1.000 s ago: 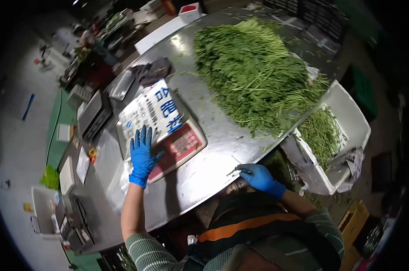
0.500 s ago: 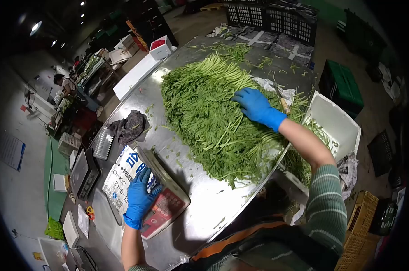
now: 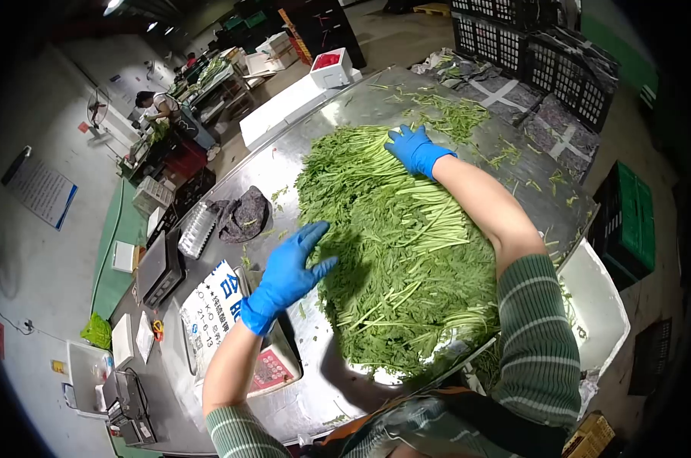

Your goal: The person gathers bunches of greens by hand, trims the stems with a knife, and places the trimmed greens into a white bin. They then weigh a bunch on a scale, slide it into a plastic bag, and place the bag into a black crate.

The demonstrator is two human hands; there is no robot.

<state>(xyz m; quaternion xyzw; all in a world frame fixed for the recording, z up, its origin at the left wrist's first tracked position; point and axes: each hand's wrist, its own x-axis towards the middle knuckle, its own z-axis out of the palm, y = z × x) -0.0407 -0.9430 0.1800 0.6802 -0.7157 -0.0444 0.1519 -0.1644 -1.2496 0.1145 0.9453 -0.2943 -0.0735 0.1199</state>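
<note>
1. The heap of leafy greens (image 3: 399, 267) lies on the metal surface (image 3: 322, 336), spread out in front of the person, with many pale stems toward its 12 o'clock and 2 o'clock sides.
2. The left grip (image 3: 288, 271), in a blue glove, is open, thumb and fingers apart, palm down at the heap's 9 o'clock edge. From it, most of the greens lie toward 3 o'clock; whether it touches them, I cannot tell.
3. The right grip (image 3: 412, 151), also gloved in blue, is open, its fingers spread over the stems at the heap's 12 o'clock edge. The bulk of the greens lies toward its 6 o'clock.
4. Scattered trimmings (image 3: 456, 116) lie near the right grip, toward 1 o'clock.
5. From the left grip, a scale (image 3: 271, 369) with a red key panel sits at 6 o'clock, a printed white bag (image 3: 210, 314) on it at 8 o'clock, and a dark crumpled cloth (image 3: 243, 216) at 11 o'clock.
6. A white box (image 3: 601, 305) stands beside the surface, between the heap's 3 and 4 o'clock.
</note>
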